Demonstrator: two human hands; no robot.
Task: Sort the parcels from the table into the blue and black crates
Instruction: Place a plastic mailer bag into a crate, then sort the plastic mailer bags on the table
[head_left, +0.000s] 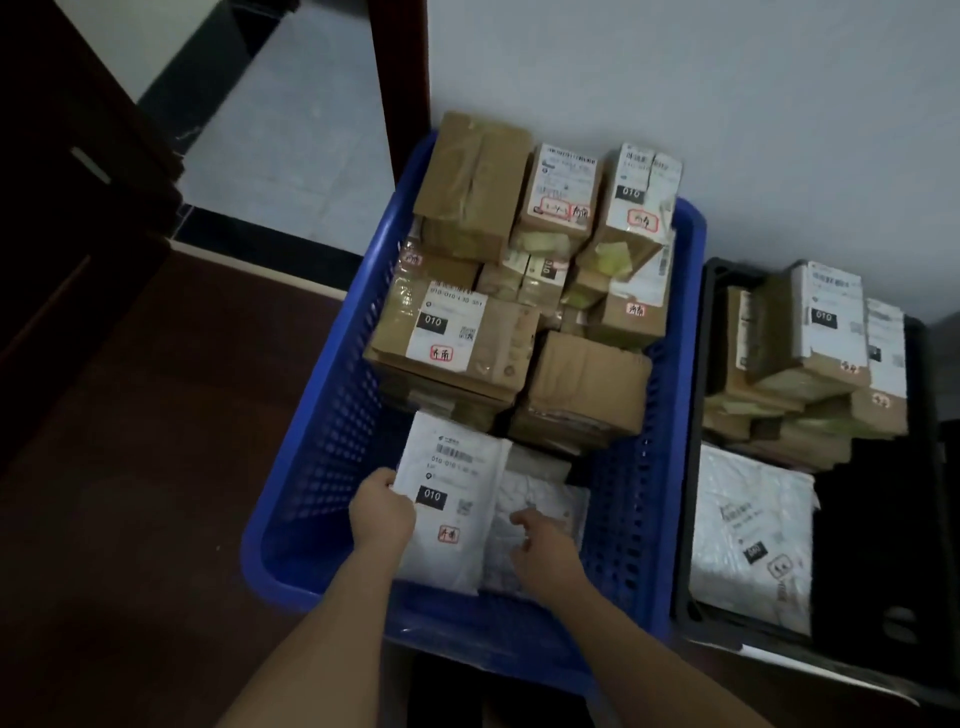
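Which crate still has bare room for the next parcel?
The black crate: its near right part, beside the white mailer, looks dark and bare. In the blue crate, cardboard boxes crowd the far half, both hands work the white mailers in front; only a left strip is free.

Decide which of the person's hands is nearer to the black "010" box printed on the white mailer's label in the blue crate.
Left. The left hand grips the white mailer at its edge, right beside the black "010" box. The right hand rests farther off, on the crumpled bag alongside.
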